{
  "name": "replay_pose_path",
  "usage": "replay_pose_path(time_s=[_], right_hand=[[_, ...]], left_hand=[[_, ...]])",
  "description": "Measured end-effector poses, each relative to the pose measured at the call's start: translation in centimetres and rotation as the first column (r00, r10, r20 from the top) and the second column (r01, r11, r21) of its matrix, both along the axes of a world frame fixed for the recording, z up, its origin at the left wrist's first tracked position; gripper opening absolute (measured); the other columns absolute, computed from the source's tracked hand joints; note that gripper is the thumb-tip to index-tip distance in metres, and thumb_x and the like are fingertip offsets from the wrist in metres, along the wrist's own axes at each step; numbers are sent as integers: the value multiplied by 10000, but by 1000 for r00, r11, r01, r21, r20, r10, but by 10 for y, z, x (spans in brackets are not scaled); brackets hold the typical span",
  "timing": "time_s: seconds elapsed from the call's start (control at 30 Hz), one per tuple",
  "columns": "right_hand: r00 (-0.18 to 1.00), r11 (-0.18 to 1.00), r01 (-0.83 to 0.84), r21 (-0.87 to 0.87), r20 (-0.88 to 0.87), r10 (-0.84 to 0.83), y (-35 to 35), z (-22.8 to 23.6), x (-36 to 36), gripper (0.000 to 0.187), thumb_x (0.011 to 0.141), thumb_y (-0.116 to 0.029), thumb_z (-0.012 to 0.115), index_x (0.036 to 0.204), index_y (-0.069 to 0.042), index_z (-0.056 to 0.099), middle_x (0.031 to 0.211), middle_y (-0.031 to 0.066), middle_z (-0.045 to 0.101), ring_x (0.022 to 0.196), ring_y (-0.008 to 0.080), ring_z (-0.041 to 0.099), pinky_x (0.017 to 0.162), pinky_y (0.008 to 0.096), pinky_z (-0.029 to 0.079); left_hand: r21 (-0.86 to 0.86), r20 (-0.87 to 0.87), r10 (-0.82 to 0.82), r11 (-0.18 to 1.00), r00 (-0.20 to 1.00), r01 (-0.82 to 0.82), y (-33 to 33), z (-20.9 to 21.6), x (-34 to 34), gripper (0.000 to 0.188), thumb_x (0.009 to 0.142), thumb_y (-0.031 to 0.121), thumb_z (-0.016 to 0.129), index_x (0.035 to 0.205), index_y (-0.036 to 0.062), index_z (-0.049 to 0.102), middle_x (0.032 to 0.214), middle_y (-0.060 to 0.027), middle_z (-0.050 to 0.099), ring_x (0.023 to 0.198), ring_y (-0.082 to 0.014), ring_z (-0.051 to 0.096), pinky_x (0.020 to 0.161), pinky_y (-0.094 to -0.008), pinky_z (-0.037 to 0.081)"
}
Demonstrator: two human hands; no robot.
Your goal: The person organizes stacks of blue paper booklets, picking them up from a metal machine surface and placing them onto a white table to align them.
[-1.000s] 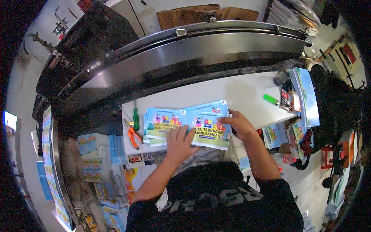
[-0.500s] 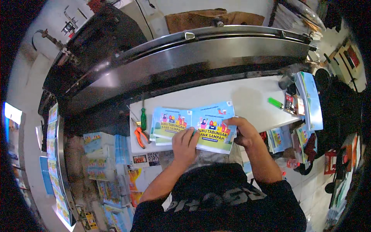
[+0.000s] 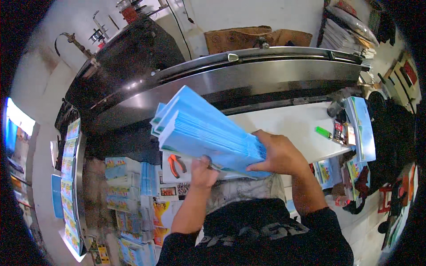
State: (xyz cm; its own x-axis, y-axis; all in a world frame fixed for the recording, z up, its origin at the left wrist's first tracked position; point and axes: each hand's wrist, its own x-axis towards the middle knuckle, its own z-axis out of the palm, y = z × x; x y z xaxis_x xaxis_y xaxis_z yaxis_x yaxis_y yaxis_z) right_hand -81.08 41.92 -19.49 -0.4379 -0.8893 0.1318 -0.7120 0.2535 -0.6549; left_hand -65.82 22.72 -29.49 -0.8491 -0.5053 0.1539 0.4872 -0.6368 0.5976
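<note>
A thick stack of light-blue booklets [image 3: 213, 137] is lifted and tilted above the white tabletop, its many edges facing up. My right hand [image 3: 280, 153] grips its right end, thumb below and fingers over the far side. At the lower near edge, my left hand [image 3: 204, 172] is closed against the stack; part of its fingers is hidden behind it. Several booklets at the upper left of the stack stick out unevenly. Orange-handled pliers [image 3: 176, 166] lie on the table just left of my left hand.
Behind the white tabletop [image 3: 284, 119] runs a long metal machine bar [image 3: 248, 73]. A green lighter [image 3: 323, 132] and a dark cup [image 3: 336, 108] are at the right, beside a blue booklet pile [image 3: 363, 128]. More booklet stacks [image 3: 122, 170] stand low at the left.
The booklets lay face up on the table in two piles under my hands. Now they are raised together as one tilted stack, edges up. My view has shifted slightly.
</note>
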Motion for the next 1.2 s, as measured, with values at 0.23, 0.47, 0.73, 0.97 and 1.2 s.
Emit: replay_pose_path(time_s=[0.23, 0.47, 0.73, 0.97, 1.2], right_hand=[[969, 975, -30, 221, -234, 83, -3, -12, -15, 428, 696, -252, 753, 1009, -72, 524, 918, 148, 654, 824, 380, 650, 687, 497, 517], [906, 934, -33, 357, -384, 178, -2, -41, -17, 474, 665, -177, 738, 1088, -85, 544, 984, 117, 630, 947, 311, 627, 823, 446, 496], [938, 922, 63, 382, -338, 76, 29, -41, -43, 681, 645, -231, 784, 1251, -85, 510, 1191, 136, 591, 1124, 316, 562, 1007, 419, 414], [788, 866, 366, -342, 609, -92, 78, -136, -35, 1091, 657, -31, 762, 1528, -90, 108, 1575, 131, 192, 1442, 245, 190, 1161, 400, 181], [713, 906, 421, -45, 634, -300, 76, -149, -32, 935, 797, -88, 705, 1520, -50, 113, 1548, 163, 235, 1419, 259, 232, 1148, 387, 200]], left_hand=[[-115, 364, 344, 939, 865, -325, -12, -29, 14, 796, 767, 24, 660, 1447, 53, 248, 1360, -113, 451, 1266, -278, 451, 1074, -470, 369], [-917, 305, 578, 393, 757, 70, -41, -6, 24, 1382, 437, 167, 919, 1512, 71, 56, 1348, -175, 423, 1268, -293, 418, 1089, -419, 317], [-718, 473, 424, 694, 773, 58, -49, -25, 32, 1269, 536, 90, 889, 1510, 78, 77, 1200, -130, 518, 1126, -243, 523, 951, -375, 461], [-764, 404, 355, 638, 843, 98, -28, -42, 16, 1224, 543, 4, 839, 1514, 76, 98, 1524, -153, 287, 1367, -270, 350, 1074, -403, 382], [-701, 407, 399, 713, 822, 1, -24, -50, 16, 989, 675, -4, 748, 1484, 0, 180, 1520, -136, 300, 1335, -242, 381, 1075, -377, 373]])
